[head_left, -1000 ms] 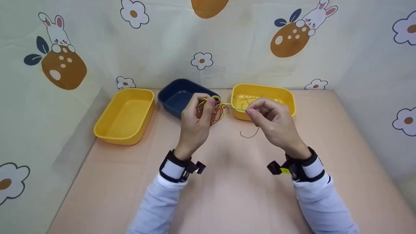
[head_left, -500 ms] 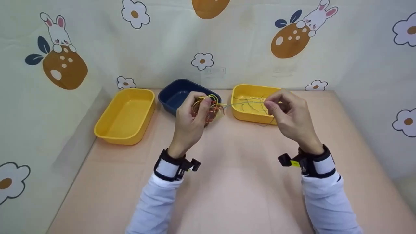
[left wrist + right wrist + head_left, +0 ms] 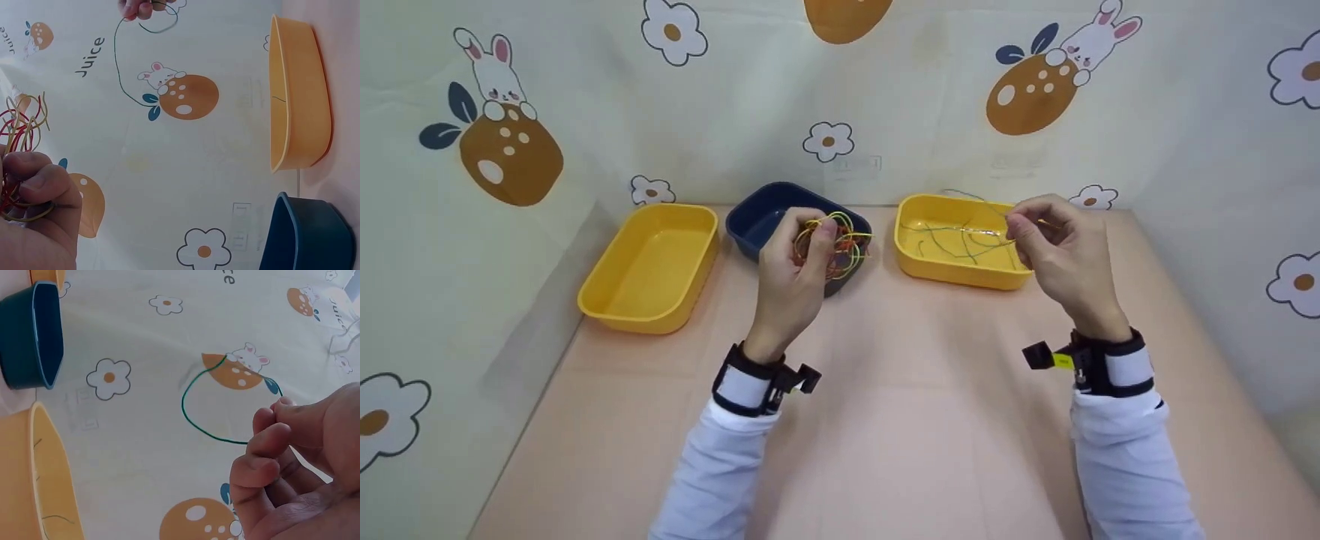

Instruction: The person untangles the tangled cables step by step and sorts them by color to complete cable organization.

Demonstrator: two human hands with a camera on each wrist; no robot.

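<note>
Thread (image 3: 183, 405) pinched by right hand (image 3: 1065, 259) has come free of bundle (image 3: 846, 246) left hand (image 3: 791, 270) grips.

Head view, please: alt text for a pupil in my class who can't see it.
A person's left hand grips a tangle of red and yellow strings while the right hand pinches a green strand. On a peach table stand a yellow bin, a navy bin and, at right, another yellow bin holding thin strands.
</note>
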